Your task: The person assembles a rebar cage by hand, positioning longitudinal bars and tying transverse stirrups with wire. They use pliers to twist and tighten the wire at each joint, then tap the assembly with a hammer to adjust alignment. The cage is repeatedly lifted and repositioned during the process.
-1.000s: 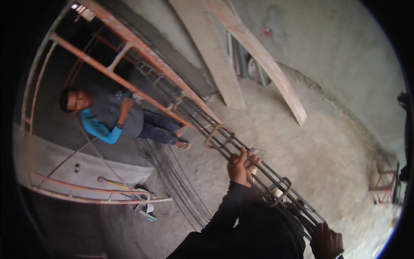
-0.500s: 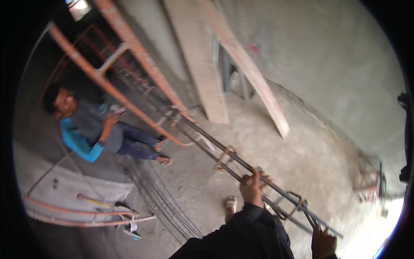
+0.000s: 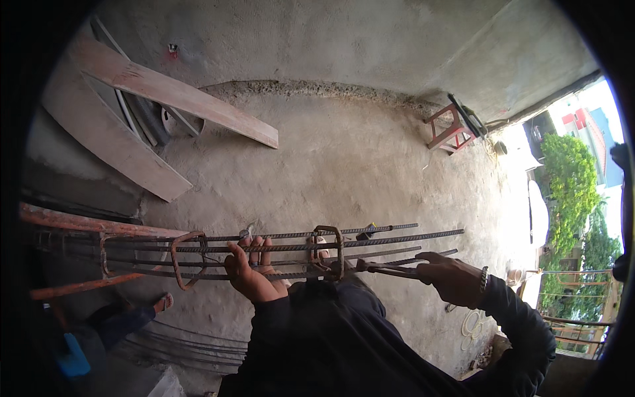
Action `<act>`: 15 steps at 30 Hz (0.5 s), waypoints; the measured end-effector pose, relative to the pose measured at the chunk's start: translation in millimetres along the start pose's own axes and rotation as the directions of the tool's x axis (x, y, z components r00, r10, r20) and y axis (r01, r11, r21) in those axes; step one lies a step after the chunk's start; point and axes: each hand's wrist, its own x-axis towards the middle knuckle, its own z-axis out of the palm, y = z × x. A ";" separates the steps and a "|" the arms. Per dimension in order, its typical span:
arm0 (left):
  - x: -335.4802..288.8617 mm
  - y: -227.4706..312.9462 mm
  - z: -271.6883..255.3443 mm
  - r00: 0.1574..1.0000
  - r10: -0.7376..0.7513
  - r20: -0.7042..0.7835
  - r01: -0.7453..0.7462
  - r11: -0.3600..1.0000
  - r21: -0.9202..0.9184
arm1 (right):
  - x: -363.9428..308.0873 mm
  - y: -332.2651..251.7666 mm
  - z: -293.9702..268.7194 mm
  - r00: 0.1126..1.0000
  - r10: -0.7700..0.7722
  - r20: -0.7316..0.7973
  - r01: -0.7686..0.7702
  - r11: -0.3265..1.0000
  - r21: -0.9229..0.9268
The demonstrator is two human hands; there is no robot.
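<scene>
Left hand (image 3: 256, 280) grips rebar cage (image 3: 291, 247); right hand (image 3: 453, 278) grips pliers (image 3: 393, 269). View has swung right, showing pliers within reach of end hoop (image 3: 340, 251).

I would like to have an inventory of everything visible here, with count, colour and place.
Bars: at least four, dark, across the centre
Hoops: at least three, rusty brown, around the bars
Tool: one, dark, right of centre
Boards: two, pinkish, upper left
Frame: one, orange, left
Rods: several, dark, lower left
Co-worker: one, dark-clad, lower left, partly visible
Stool: one, red, upper right
Coil: one, pale, lower right
Trees: count unclear, green, outside at right
Wall: one, grey, top
Floor: one, grey-brown, middle
Bracelet: one, pale, right of tool
Left grip: one, black-sleeved, holding bars
Right grip: one, black-sleeved, holding tool
</scene>
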 end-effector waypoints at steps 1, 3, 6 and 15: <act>1.0 -0.8 -1.3 1.000 -0.005 0.009 0.005 1.000 -0.015 | -1.0 5.3 -3.2 0.996 -0.023 0.082 0.022 1.000 0.014; 1.4 -2.8 -3.5 1.000 -0.015 0.007 0.015 1.000 -0.012 | -1.7 11.8 -8.7 0.993 -0.115 0.030 0.108 0.977 0.183; 3.2 -4.3 -4.9 1.000 -0.005 0.011 0.005 1.000 -0.022 | 1.4 12.9 -22.9 0.986 -0.124 0.115 0.026 0.784 0.620; 4.1 -10.3 -0.8 0.992 0.058 -0.110 -0.054 0.998 0.036 | 112.9 32.1 -78.2 0.993 -0.117 0.008 0.082 0.740 0.668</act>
